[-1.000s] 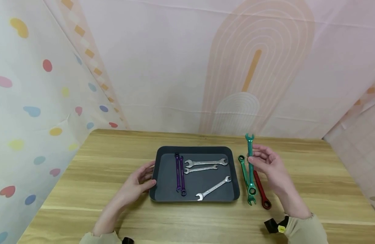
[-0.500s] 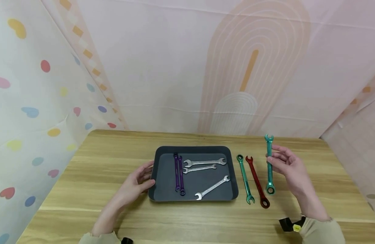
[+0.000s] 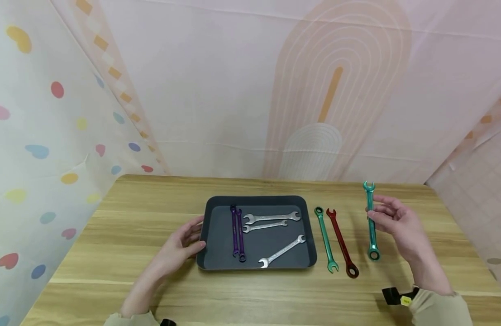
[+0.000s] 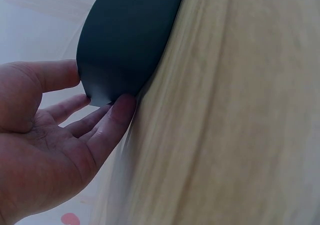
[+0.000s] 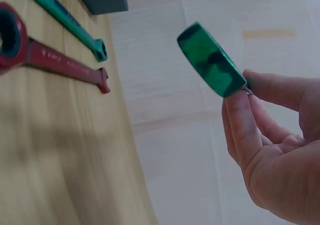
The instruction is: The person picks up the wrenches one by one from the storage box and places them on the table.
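Note:
Upright in my right hand [image 3: 401,224], a green ratcheting combination wrench [image 3: 371,226] is pinched between thumb and fingers. Its open end points up and its ring end down. In the right wrist view, its green ring end [image 5: 212,60] shows large beyond the fingertips. My left hand [image 3: 178,246] rests at the left side of a dark grey tray [image 3: 256,263], thumb and fingertips touching its wall [image 4: 125,40] with the fingers fairly straight. Inside the tray lie two purple wrenches [image 3: 238,235] side by side and three silver wrenches [image 3: 282,251].
Right of the tray, a second green wrench [image 3: 326,240] and a red ratcheting wrench [image 3: 342,242] lie on the wooden table [image 3: 250,299]. A patterned cloth backdrop [image 3: 209,90] hangs behind the table and along its sides.
My right hand has carried the green wrench rightward, from over the other green wrench and the red one to the right of both. My left hand stays at the tray.

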Demonstrator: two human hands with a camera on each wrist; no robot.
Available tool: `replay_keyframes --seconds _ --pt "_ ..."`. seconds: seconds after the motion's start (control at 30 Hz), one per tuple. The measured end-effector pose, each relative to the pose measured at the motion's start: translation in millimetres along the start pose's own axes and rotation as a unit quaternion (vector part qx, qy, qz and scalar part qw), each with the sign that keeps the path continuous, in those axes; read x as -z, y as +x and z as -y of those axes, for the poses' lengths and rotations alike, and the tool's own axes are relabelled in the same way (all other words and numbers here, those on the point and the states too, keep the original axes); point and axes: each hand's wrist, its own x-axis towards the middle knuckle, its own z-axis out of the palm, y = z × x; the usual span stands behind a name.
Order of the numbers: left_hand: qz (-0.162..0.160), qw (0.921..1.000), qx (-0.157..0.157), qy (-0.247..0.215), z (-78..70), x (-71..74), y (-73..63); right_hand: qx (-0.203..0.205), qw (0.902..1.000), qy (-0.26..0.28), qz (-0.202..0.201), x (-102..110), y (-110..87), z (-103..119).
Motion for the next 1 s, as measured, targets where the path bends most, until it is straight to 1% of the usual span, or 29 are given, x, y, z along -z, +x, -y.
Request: replay_keyframes --seconds 0.13,0.27,0.4,0.5,0.6,0.73,0.83,1.0 --pt "-0.004 1.0000 -0.002 0.003 -0.3 0.4 -1.0 -0.014 0.9987 -0.044 0.018 1 2.5 -6" --pt "-0.006 1.0000 -0.005 0.006 -0.1 0.8 -2.3 -0.024 0.9975 -0.055 0.036 2 6.7 -10" --pt "-0.006 0.9999 -0.006 0.006 1.3 0.6 -2.3 -0.033 0.9961 -0.071 0.042 3 9.5 -14" --pt "-0.005 1.0000 -0.006 0.004 2.4 0.3 -1.4 -0.043 0.9925 -0.102 0.052 3 10.3 -16" --pt "-0.004 1.0000 -0.005 0.001 3.1 0.0 -0.4 -0.057 0.9874 -0.129 0.072 3 10.9 -18" --pt "-0.003 1.0000 -0.006 0.000 3.6 -0.3 0.6 -0.068 0.9833 -0.141 0.093 1 11.4 -20" --pt "-0.004 1.0000 -0.006 0.001 3.4 -0.5 1.1 -0.072 0.9817 -0.149 0.094 0 11.7 -23" --pt "-0.006 1.0000 -0.008 -0.001 2.4 -0.5 1.5 -0.076 0.9741 -0.188 0.100 -3 12.2 -26"
